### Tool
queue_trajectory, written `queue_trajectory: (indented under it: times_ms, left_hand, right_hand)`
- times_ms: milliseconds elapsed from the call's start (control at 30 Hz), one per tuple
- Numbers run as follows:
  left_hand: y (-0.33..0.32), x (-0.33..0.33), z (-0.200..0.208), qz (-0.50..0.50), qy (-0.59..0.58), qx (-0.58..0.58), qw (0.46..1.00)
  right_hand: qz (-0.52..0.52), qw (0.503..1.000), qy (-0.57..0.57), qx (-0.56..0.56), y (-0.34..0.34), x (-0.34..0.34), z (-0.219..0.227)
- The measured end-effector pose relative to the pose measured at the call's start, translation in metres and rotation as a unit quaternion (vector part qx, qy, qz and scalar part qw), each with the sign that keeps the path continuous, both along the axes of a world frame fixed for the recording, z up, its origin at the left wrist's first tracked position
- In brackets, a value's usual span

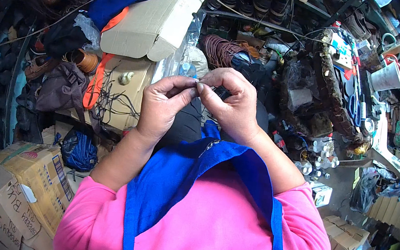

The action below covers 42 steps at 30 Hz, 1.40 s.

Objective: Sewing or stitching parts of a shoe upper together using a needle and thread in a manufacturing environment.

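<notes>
Both of my hands are raised over my lap, fingertips meeting in front of my chest. My left hand point(164, 103) is closed in a pinch of thumb and forefinger. Against it, my right hand point(233, 101) pinches in the same way. Whatever lies between the fingertips is too small to make out. Beneath them are my dark-clad legs and a blue apron point(167, 186) over a pink shirt. Left of my hands, a flattened cardboard sheet point(134, 67) bears tangled black cords point(120, 102) and a small pale ball of thread point(125, 77).
An orange strap point(94, 87) and a dark bag point(62, 87) lie at the left. Cardboard boxes point(36, 175) stand lower left. On the right is a cluttered worn bench point(324, 70) with scissors point(354, 106) and a white bucket point(387, 79). Shoes point(262, 5) line the back shelf.
</notes>
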<state>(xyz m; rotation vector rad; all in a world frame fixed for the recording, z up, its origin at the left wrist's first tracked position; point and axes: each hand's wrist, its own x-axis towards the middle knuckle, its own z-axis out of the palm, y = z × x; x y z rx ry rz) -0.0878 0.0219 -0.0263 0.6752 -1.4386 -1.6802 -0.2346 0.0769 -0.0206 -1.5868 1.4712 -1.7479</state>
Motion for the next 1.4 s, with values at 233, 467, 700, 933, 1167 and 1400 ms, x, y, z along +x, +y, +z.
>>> queue_trajectory:
  times_ms: [233, 467, 700, 933, 1167, 1400]
  left_hand:
    - [0.0, 0.0, 0.0, 0.008, -0.016, -0.018, 1.0]
    - [0.001, -0.001, 0.001, 0.014, -0.025, -0.04, 0.999]
    - [-0.001, 0.001, -0.002, 0.034, -0.059, -0.089, 0.994]
    - [-0.002, 0.002, -0.007, 0.042, -0.088, -0.095, 0.991]
    - [-0.002, 0.002, -0.005, 0.044, -0.087, -0.109, 0.989]
    - [-0.005, 0.007, -0.004, -0.015, -0.024, 0.029, 0.999]
  right_hand:
    - [-0.012, 1.0, 0.011, 0.008, 0.0, 0.0, 0.001]
    - [-0.012, 1.0, 0.007, 0.013, 0.0, 0.0, 0.0]
    - [-0.006, 0.999, -0.023, 0.032, 0.0, 0.001, -0.001]
    - [-0.011, 0.998, -0.028, 0.047, 0.0, 0.002, -0.001]
    - [0.007, 0.999, -0.029, 0.032, 0.0, 0.001, -0.004]
    - [0.091, 0.954, -0.275, 0.072, -0.005, 0.004, -0.015]
